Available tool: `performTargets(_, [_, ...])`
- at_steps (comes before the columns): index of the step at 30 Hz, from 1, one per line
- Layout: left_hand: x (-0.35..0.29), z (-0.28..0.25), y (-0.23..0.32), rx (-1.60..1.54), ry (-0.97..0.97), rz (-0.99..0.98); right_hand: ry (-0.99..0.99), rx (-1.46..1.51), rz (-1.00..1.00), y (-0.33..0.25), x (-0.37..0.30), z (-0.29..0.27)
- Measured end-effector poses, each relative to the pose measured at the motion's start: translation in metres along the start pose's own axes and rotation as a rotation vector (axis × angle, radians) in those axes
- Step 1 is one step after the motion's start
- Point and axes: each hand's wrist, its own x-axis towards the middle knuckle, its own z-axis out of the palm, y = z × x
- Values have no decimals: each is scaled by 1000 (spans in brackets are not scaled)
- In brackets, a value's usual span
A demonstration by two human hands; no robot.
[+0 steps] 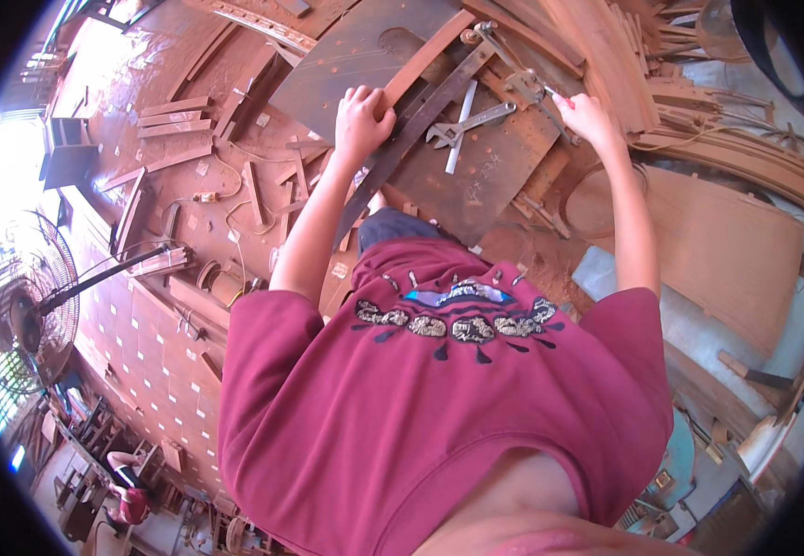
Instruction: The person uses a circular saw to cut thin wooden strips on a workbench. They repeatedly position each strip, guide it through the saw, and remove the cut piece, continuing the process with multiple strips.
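My left hand (363,120) is closed around the near end of a reddish wooden strip (428,57), which lies along a dark metal fence bar (417,125) on a machine's metal table (328,74). My right hand (589,119) grips a thin light-coloured handle (555,96) beside a metal clamp fitting (524,85) at the table's right side. Between the hands, an adjustable wrench (476,123) rests across a white flat strip (458,139) on the table. The far part of the wooden strip runs past an opening in the tabletop.
Wood offcuts (175,120) and cables litter the dusty floor on the left. A standing fan (31,310) is at far left. Curved boards (606,56) and a wide wooden panel (717,250) lie to the right. Another person (130,500) is at lower left.
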Motion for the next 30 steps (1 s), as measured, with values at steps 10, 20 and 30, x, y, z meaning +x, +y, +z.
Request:
performTargets(10, [-11,6,29,48,38,15,11,-224,-46,-67,-13,-84])
performTargets(20, [-21,5,49,86,-28,-28,806,-29,257,-2,-40,32])
performTargets(30, [-29,24,72,331,47,-120,743,435,89,70,29,164])
